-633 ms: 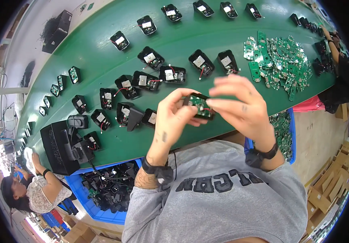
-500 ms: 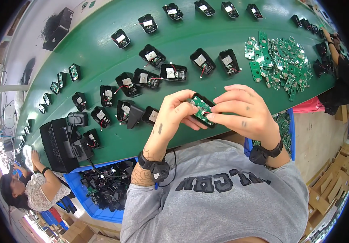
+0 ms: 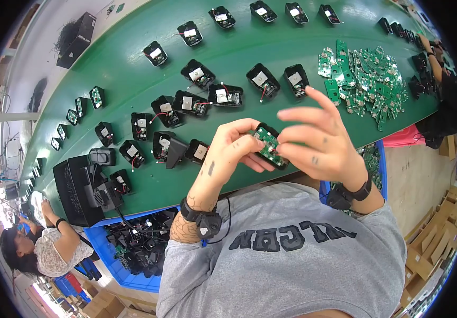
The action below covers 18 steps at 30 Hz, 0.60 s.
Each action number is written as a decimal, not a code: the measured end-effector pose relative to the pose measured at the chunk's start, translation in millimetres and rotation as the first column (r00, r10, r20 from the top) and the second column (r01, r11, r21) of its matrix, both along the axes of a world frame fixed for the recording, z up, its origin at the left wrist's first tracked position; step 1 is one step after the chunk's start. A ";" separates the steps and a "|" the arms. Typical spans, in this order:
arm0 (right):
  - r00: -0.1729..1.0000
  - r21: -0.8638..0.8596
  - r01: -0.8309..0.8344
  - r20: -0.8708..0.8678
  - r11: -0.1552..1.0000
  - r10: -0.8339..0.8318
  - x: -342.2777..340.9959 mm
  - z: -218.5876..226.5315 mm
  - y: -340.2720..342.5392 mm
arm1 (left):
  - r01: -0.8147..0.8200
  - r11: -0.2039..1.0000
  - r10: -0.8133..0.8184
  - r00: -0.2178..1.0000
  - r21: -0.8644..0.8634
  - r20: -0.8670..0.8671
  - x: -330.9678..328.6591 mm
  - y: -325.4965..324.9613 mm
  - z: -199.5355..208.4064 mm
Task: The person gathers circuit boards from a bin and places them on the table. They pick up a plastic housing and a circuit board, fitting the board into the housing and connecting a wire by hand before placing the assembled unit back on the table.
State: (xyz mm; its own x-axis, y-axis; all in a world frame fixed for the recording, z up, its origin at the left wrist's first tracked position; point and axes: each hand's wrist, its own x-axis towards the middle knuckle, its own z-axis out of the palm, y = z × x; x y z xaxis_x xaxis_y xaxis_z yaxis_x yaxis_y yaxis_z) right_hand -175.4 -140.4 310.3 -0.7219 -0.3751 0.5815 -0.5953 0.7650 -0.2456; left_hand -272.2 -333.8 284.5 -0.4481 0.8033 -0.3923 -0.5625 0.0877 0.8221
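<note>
My left hand (image 3: 231, 151) is closed around a black plastic housing (image 3: 278, 165) with a green circuit board (image 3: 267, 140) in its mouth. The left thumb presses on the board's near-left end. At the opposite edge of the board is my right hand (image 3: 324, 146), its thumb and forefinger close together by a small red wire. Whatever they pinch is too small to make out. Its other fingers are lifted and spread, partly blurred. Beyond the hands, similar open housings (image 3: 260, 79) with white blocks and red wires lie on the green table (image 3: 228, 175).
A heap of green circuit boards (image 3: 374, 82) lies at right. A black box-shaped device (image 3: 75, 188) stands at left. Blue bins (image 3: 128, 270) sit below the table edge, one full of black parts. Another person (image 3: 53, 244) works at far left; another's arm (image 3: 434, 63) shows at far right.
My right hand's outer fingers have lifted and spread away from the board, while its thumb and forefinger stay at the edge. The housing has shifted slightly right and toward me.
</note>
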 end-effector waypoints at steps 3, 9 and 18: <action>0.948 -0.322 0.299 0.212 0.898 -0.239 4.1 -4.5 -14.5 | -0.332 0.937 0.350 0.865 0.113 -0.361 24.0 8.1 3.9; 0.833 -0.483 0.524 0.463 0.701 -0.304 -1.2 -18.0 -22.8 | -0.374 0.902 0.310 0.213 0.215 -0.927 34.3 17.2 -4.1; 0.912 -0.631 0.396 0.358 0.667 -0.202 -4.8 -25.3 -27.0 | -0.450 0.846 0.418 0.227 0.286 -0.879 32.9 20.3 -7.5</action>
